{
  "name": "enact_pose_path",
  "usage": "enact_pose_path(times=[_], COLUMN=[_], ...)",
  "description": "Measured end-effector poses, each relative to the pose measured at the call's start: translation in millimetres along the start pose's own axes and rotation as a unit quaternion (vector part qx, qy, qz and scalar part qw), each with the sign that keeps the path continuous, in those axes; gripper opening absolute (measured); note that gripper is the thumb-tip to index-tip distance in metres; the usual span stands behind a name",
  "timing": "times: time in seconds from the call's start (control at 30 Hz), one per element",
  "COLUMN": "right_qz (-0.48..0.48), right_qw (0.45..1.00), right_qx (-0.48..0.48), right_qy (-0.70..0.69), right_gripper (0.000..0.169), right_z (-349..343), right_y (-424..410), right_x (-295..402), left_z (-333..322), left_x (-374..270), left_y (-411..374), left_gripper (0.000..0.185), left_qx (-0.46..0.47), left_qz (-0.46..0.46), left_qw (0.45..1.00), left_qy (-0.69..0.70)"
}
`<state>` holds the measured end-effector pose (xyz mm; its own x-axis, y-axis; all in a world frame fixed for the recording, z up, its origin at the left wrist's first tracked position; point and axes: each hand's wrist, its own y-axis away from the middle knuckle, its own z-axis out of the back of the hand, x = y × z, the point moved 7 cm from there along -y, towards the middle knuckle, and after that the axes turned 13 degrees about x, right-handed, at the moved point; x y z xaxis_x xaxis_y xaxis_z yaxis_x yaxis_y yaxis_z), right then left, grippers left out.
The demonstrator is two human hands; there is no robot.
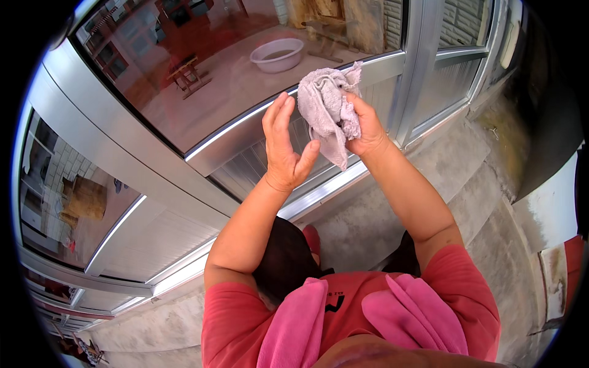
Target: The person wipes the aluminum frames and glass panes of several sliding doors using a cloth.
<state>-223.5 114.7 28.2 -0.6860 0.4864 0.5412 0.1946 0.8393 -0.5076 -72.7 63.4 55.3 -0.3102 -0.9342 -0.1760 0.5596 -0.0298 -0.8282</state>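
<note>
My right hand [366, 124] grips a crumpled pale pink cloth [324, 101] in front of the metal-framed glass panelling. Just left of the cloth, my left hand [286, 147] is raised with its fingers apart and nothing in it. Behind both hands are the large glass pane [221, 92] and the silvery frame rail [382, 69] below it. A bright pink towel [294, 326] hangs down over my red shirt on both sides of my chest.
In the large pane show a pale basin [277, 55] and a small wooden stool [186, 76]. Another framed pane [69, 198] is at the left. A metal sill [317, 195] runs along the concrete ground [368, 211]. A dark curved object [547, 124] stands at the right.
</note>
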Motion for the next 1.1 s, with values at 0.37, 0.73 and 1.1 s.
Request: enact_pose_path(times=[0.37,0.73,1.1], right_qz=[0.006,-0.128,-0.085], right_qw=[0.981,0.926,0.923], right_qx=[0.08,-0.153,-0.191], right_qy=[0.174,0.321,0.324], right_gripper=[0.084,0.057,0.047], right_z=[-6.9,148.4,140.0], right_y=[63.9,185.0,204.5], right_x=[-18.4,11.8,56.9], left_z=[-44.1,10.2,-118.8], left_x=[-12.0,7.4,35.8], left_y=[-13.5,-83.1,-111.6], left_gripper=[0.086,0.072,0.06], left_qx=[0.092,-0.012,0.225], left_qz=[0.06,-0.061,-0.11], left_qw=[0.994,0.881,0.836], left_qy=[0.028,-0.469,-0.489])
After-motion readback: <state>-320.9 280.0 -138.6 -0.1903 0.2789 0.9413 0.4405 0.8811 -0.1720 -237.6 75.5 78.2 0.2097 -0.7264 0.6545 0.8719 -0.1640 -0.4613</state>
